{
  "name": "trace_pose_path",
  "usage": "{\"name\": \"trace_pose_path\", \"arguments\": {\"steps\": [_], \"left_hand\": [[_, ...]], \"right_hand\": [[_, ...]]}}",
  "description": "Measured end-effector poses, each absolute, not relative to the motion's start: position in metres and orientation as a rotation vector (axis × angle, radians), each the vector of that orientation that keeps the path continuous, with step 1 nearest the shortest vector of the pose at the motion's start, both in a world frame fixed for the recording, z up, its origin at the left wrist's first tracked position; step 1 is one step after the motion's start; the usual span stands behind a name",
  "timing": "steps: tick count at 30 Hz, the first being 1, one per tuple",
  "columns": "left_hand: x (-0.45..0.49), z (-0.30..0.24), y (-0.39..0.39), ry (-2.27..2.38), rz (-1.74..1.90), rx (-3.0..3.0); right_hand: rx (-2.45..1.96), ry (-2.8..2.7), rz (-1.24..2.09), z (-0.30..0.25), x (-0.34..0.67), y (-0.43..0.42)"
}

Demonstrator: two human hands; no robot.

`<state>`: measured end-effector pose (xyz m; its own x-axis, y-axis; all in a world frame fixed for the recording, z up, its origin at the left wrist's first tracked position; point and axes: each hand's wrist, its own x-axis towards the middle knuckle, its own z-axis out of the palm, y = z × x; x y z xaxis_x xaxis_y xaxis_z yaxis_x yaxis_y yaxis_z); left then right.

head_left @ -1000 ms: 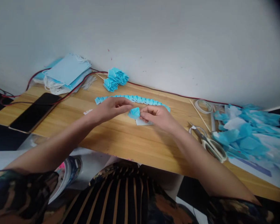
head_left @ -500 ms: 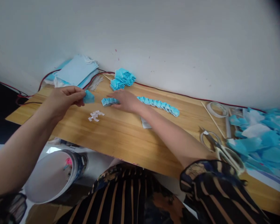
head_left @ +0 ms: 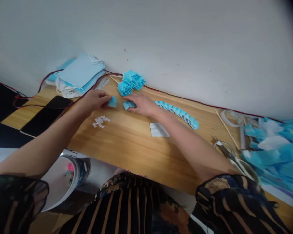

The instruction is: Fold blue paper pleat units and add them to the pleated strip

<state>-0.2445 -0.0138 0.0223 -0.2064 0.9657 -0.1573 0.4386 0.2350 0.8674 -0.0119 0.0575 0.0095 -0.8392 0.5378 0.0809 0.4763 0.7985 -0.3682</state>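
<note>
My left hand (head_left: 97, 100) pinches a small folded light-blue petal (head_left: 112, 102) between thumb and fingers, just above the table. To its right, my right hand (head_left: 143, 104) has thumb and fingers on either side of the left end of a row of folded blue petals (head_left: 177, 111). That row lies overlapped across the table, and my hand hides part of it. A narrow gap separates the held petal from the row's end. Blue fabric roses (head_left: 133, 80) on sticks lie behind my hands. Small white tape pieces (head_left: 101, 121) sit in front of my left hand.
Face masks (head_left: 81, 72) are stacked at back left, near a black phone (head_left: 45, 117) and a red-black cable. A white folded piece (head_left: 159, 129) lies by my right forearm. At right are a tape roll (head_left: 231, 117), a stick, scissors (head_left: 234, 159) and piled blue pieces (head_left: 280, 149). Below stands a bucket (head_left: 61, 182).
My left hand has carried the petal rightward, closer to the row. My right hand and the row's left end have shifted right. The phone has come into sight from behind my left arm.
</note>
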Motion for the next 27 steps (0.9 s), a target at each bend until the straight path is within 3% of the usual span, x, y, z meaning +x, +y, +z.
{"name": "trace_pose_path", "arguments": {"steps": [10,19,27], "left_hand": [[-0.232,0.007,0.027,1.714,0.609,1.585],[-0.229,0.006,0.021,1.767,0.733,1.718],[-0.230,0.005,0.023,1.772,0.710,1.750]], "right_hand": [[-0.771,-2.611,0.649,0.018,0.002,0.060],[-0.968,-2.637,0.590,0.015,-0.007,0.077],[-0.867,-2.824,0.774,0.020,-0.032,0.083]]}}
